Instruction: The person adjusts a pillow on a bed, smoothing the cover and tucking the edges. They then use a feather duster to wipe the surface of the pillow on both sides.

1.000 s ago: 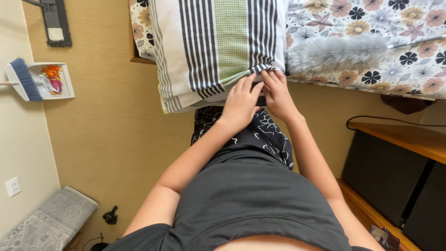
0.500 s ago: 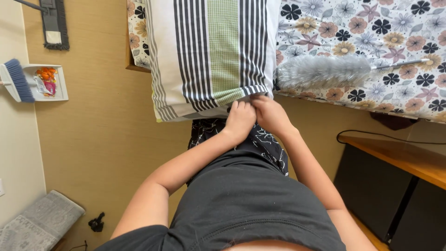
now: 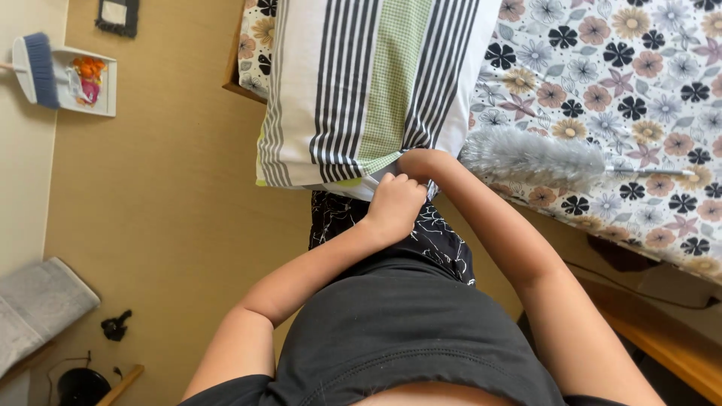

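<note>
Pillow point(image 3: 368, 83) in a white case with black stripes and a green checked band lies at the near edge of the bed, hanging a little over it, with both hands at its lower hem; far to the left, a blue hand brush point(image 3: 35, 69) rests on a white dustpan point(image 3: 89, 81) against the pale wall, and below them a grey folded mat point(image 3: 37, 304) lies on the tan floor point(image 3: 165, 218); a small black object point(image 3: 115, 325) sits near the mat, too small to identify; moving inward, the left hand point(image 3: 395, 203) is curled into a loose fist, fingers together and pinched on the pillow's bottom edge near the middle of the hem; just beside it the right hand point(image 3: 421, 162) presses into the same hem, its fingers tucked under or into the fabric so that I cannot tell whether they are apart or closed; the two hands are touching or nearly so; beneath them a black cloth with white line pattern point(image 3: 353, 222) shows at the person's legs; to the right, a grey fluffy duster point(image 3: 530, 154) lies on the floral bedsheet point(image 3: 617, 83), just beside the pillow; a wooden ledge point(image 3: 662, 353) runs along the lower right.
</note>
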